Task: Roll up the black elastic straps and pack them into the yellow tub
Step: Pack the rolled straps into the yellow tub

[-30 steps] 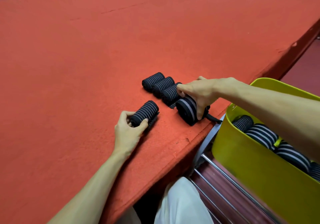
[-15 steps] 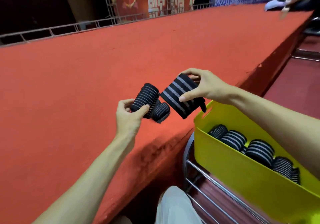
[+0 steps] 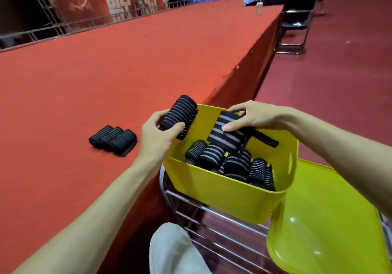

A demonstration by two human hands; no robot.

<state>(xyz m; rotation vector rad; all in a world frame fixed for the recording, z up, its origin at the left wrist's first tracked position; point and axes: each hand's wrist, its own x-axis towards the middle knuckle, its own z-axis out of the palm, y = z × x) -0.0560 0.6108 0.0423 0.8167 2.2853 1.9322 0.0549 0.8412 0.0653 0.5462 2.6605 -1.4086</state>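
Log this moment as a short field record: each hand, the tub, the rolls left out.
left hand: grips a rolled strap by the tub's rim
right hand: holds a wide-striped roll over the tub, tail hanging loose
yellow tub: packed rolls inside; sits on a wire rack
red table: three rolls side by side
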